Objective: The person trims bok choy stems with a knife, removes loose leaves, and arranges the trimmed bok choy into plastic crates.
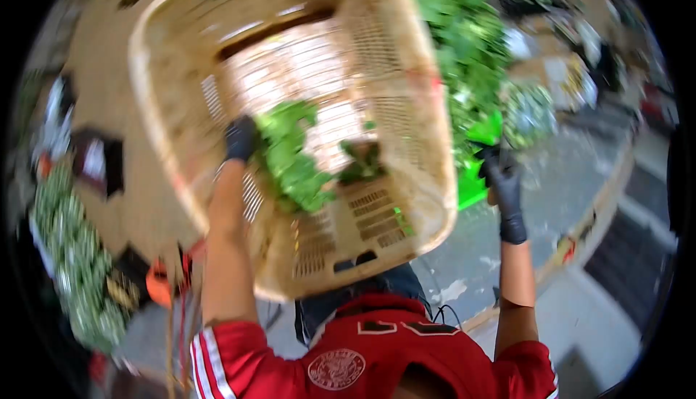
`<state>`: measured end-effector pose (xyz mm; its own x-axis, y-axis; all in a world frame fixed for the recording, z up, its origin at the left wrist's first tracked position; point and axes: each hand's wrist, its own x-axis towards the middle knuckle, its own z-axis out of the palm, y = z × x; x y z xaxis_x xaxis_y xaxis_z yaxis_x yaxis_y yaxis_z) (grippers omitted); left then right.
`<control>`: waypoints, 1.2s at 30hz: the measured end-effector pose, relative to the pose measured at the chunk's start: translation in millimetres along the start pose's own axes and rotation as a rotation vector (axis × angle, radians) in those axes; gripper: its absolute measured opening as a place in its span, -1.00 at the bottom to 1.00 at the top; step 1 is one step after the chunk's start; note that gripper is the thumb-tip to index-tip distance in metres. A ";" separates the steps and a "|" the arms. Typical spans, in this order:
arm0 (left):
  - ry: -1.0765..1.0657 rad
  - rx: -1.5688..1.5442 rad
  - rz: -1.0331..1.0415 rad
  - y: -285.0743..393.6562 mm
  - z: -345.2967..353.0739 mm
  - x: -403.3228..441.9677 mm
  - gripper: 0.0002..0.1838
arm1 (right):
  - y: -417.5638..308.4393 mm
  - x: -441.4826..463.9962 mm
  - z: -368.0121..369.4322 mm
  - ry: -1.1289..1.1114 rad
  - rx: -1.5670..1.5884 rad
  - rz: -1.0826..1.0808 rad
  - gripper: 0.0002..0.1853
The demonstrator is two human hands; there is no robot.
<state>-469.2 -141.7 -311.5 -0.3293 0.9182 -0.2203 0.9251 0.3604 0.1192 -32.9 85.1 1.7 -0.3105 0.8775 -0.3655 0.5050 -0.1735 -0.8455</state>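
My left hand point(241, 138), in a black glove, reaches inside a large worn cream plastic crate point(170, 145). Its fingers are closed at the edge of a bunch of leafy greens point(290, 156). A smaller clump of dark leaves point(360, 161) lies lower in the crate, whose slatted bottom shows bright. Outside the crate's right wall is my right hand point(502, 185), also black-gloved, beside a bright green plastic-looking object point(473, 181). Blur hides how its fingers are set and whether anything is in them.
A heap of leafy greens point(464, 36) lies along the crate's right side, with bagged greens point(528, 113) beyond on the grey tabletop point(558, 174). Bundles of wrapped greens point(69, 261) line the far left. An orange tool-like object point(159, 283) sits at lower left.
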 end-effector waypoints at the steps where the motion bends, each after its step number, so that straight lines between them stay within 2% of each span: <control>1: -0.065 -0.027 -0.008 7.3 2.6 19.0 -0.82 | 22.7 -22.5 -10.3 0.057 -0.016 0.130 -0.73; 2: -0.173 -0.101 0.133 9.3 3.3 31.7 -0.80 | 42.4 -43.2 -16.6 0.129 0.045 0.221 -0.72; 3: -0.182 -0.271 0.171 22.4 9.6 41.6 -0.79 | 41.9 -60.8 -22.7 0.131 -0.008 0.268 -0.73; 4: -0.311 -0.246 0.173 22.3 12.0 47.3 -0.75 | 49.1 -70.1 -29.9 0.119 -0.119 0.349 -0.76; 5: -0.234 -0.137 0.180 -1.6 36.9 34.6 -0.69 | 43.3 -75.0 -25.0 0.141 -0.097 0.398 -0.78; 6: -0.288 -0.066 0.133 -14.4 37.9 20.4 -0.60 | 48.3 -82.2 -25.4 0.108 -0.080 0.353 -0.76; 8: -0.259 -0.391 0.054 -9.1 13.4 7.8 -0.47 | 28.8 -93.3 -12.1 0.078 -0.150 0.282 -0.76; 9: -0.135 -0.469 0.050 -17.0 14.4 -5.2 -0.38 | 56.7 -99.8 -3.1 0.082 -0.225 0.053 -0.77; 10: -0.014 -0.557 0.057 -17.8 19.2 -4.8 -0.30 | 33.7 -93.6 4.1 -0.039 -0.332 -0.157 -0.77; 11: 0.052 -0.676 0.088 12.4 -19.9 -8.6 -0.25 | 30.3 -95.7 20.2 -0.033 -0.214 -0.126 -0.77; 12: 0.040 -0.762 0.161 57.4 -80.1 -12.4 -0.27 | 17.2 -91.0 30.5 -0.126 -0.304 -0.212 -0.74; 13: 0.051 -0.704 0.225 101.1 -133.1 -21.5 -0.28 | 3.5 -87.3 38.9 -0.151 -0.275 -0.307 -0.68; 14: 0.024 -0.788 0.301 140.4 -177.2 -31.6 -0.28 | 5.1 -82.8 47.2 -0.195 -0.221 -0.431 -0.62; 15: 0.016 -0.795 0.358 182.3 -224.4 -47.7 -0.29 | -1.5 -81.4 51.4 -0.202 -0.309 -0.479 -0.54; 16: -0.017 -0.855 0.337 211.1 -249.9 -64.9 -0.27 | -3.2 -78.6 50.3 -0.158 -0.192 -0.650 -0.48; 17: 0.043 -0.905 0.418 234.1 -262.9 -78.0 -0.21 | -7.0 -76.1 44.2 -0.171 -0.236 -0.753 -0.46; 18: -0.038 -1.075 0.352 254.8 -279.5 -94.7 -0.16 | -13.6 -79.2 35.9 -0.297 0.025 -0.590 -0.48; 19: -0.020 -1.187 0.371 274.0 -291.9 -106.5 -0.17 | -17.7 -88.6 23.7 -0.302 -0.031 -0.554 -0.53; 20: 0.009 -1.315 0.408 294.8 -296.8 -108.7 -0.17 | -17.9 -98.2 20.0 -0.160 0.122 -0.621 -0.58; 21: -0.028 -1.492 0.348 317.2 -297.1 -110.5 -0.19 | -18.3 -107.5 7.0 -0.210 -0.010 -0.419 -0.62; 22: -0.077 -1.663 0.280 338.5 -302.7 -115.9 -0.20 | -29.3 -119.3 -4.2 -0.191 0.147 -0.303 -0.63; 24: -0.201 -1.541 0.111 357.2 -300.6 -127.5 -0.25 | -8.8 -136.0 -7.0 -0.033 0.171 -0.414 -0.65; 25: -0.170 -1.549 0.083 366.2 -297.3 -132.7 -0.31 | 0.5 -139.7 -16.5 -0.015 0.126 -0.494 -0.66; 26: -0.172 -1.468 0.134 373.6 -298.7 -135.5 -0.32 | 5.1 -144.0 -28.6 -0.028 0.040 -0.453 -0.73; 28: -0.179 -1.305 0.242 387.2 -301.6 -137.5 -0.34 | 17.1 -155.1 -59.5 -0.032 -0.321 -0.593 -0.82; 31: -0.157 -1.110 0.436 409.7 -295.7 -135.3 -0.37 | 24.7 -173.5 -89.7 0.034 -0.501 -0.616 -0.84; 32: -0.160 -1.050 0.510 418.7 -293.9 -136.4 -0.37 | 29.6 -180.2 -96.5 0.075 -0.498 -0.626 -0.85; 36: -0.321 -0.961 0.517 461.5 -298.4 -146.0 -0.34 | 50.3 -199.5 -122.3 0.198 -0.480 -0.648 -0.87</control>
<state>-50.5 -60.3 64.5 0.2417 0.9586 -0.1503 0.3621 0.0546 0.9305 153.0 -44.0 79.7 -0.5329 0.8085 0.2498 0.5779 0.5634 -0.5904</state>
